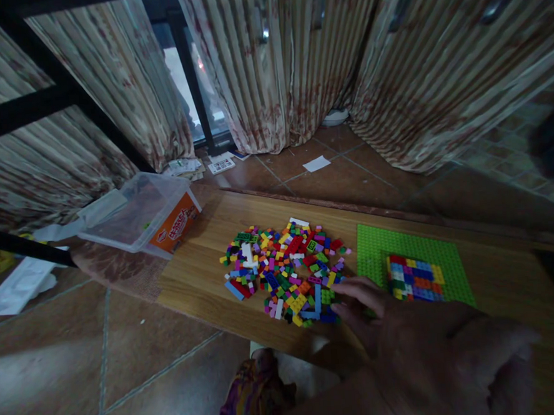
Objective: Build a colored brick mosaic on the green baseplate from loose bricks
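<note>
My right hand (391, 319) reaches in from the lower right. Its thumb and a finger point left, apart from each other, at the right edge of a loose pile of toy building bricks (285, 266). A green brick (327, 296) and a light blue brick (318, 300) lie close to the fingertips; no brick shows between them. Just past the hand, a flat block of joined multicoloured bricks (415, 277) sits on a green baseplate (371, 245). My hand hides part of both. I make out no left hand; the lower right is dark and hard to read.
The bricks and baseplate lie on a long, low wooden table (202, 287). A clear plastic box (139, 209) with an orange label stands at its left end. A foot (265, 361) shows below the near edge. Striped curtains (296, 68) hang behind; a paper sheet (316, 164) lies on the tiles.
</note>
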`<action>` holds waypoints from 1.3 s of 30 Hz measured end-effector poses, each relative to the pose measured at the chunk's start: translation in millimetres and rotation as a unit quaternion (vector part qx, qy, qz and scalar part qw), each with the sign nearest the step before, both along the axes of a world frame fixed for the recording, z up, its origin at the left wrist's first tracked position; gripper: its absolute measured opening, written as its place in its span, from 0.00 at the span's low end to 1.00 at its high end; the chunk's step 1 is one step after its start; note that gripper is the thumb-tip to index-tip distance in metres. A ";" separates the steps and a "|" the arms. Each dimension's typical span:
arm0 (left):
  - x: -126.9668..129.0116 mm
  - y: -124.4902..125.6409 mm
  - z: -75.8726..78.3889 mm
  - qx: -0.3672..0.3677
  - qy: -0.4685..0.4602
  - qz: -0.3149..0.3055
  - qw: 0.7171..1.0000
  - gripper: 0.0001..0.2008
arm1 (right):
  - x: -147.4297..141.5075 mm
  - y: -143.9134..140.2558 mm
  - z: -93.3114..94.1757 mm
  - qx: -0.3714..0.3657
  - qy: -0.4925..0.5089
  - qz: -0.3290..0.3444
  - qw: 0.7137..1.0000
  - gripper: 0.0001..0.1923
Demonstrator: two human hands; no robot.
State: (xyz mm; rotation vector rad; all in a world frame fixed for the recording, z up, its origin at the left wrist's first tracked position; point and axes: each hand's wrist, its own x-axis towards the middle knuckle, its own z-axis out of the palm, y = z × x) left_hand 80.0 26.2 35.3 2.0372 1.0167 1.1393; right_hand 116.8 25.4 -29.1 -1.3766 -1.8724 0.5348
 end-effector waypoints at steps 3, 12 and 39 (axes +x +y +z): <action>-0.1 -6.2 2.0 -0.015 -0.041 0.029 0.999 0.11 | -0.5 17.2 -3.4 0.046 0.000 0.055 0.997 0.11; 12.7 3.4 -11.7 -0.021 -0.071 -0.067 0.995 0.15 | -24.8 17.6 -5.9 0.085 -0.069 0.140 0.984 0.20; 18.2 3.7 -21.3 -0.018 -0.050 -0.049 0.997 0.11 | -43.7 13.8 -9.1 0.089 -0.160 0.147 0.972 0.12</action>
